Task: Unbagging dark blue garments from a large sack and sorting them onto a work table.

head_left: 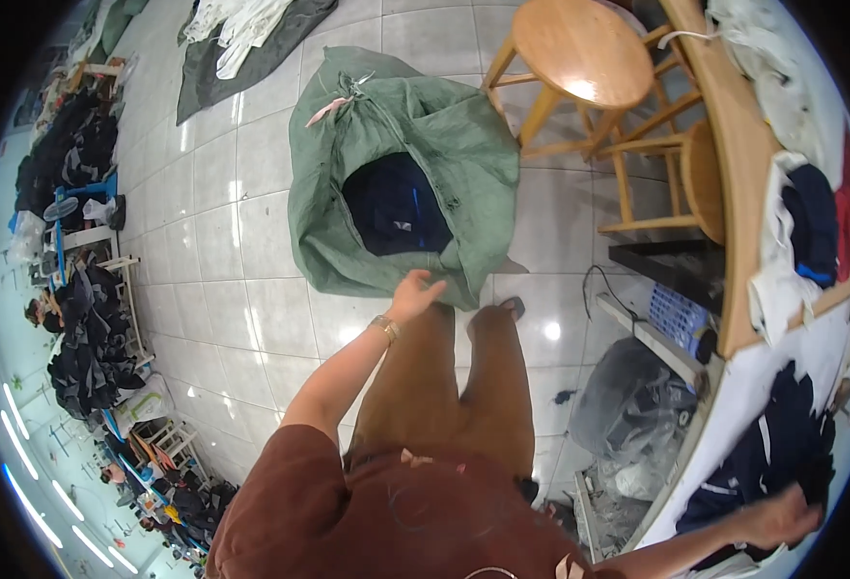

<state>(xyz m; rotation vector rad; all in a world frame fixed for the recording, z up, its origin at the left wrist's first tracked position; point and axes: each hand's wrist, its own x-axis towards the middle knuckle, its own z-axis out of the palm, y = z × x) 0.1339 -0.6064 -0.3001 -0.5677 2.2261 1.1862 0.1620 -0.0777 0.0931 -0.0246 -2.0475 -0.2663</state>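
A large green fabric sack (pixel 483 135) stands on the floor in front of me, with a round opening. Dark navy cloth (pixel 391 207) with a bright blue stripe lies inside it. My left hand (pixel 415 295), a watch on its wrist, is at the sack's near edge with fingers stretched and nothing seen in them. Over at the far right, my right hand (pixel 780 518) is beside dark navy garments (pixel 772 449) on a white tabletop (pixel 681 511). Motion smears its fingers, so whether it grips cloth is unclear.
Wooden stools (pixel 584 48) stand right of the sack, next to a wooden table (pixel 743 222) bearing white and navy garments. Below it are a blue plastic basket (pixel 676 314) and a grey plastic bag (pixel 627 396). White cloth (pixel 241 34) lies at the back; dark garment piles (pixel 87 323) line the left.
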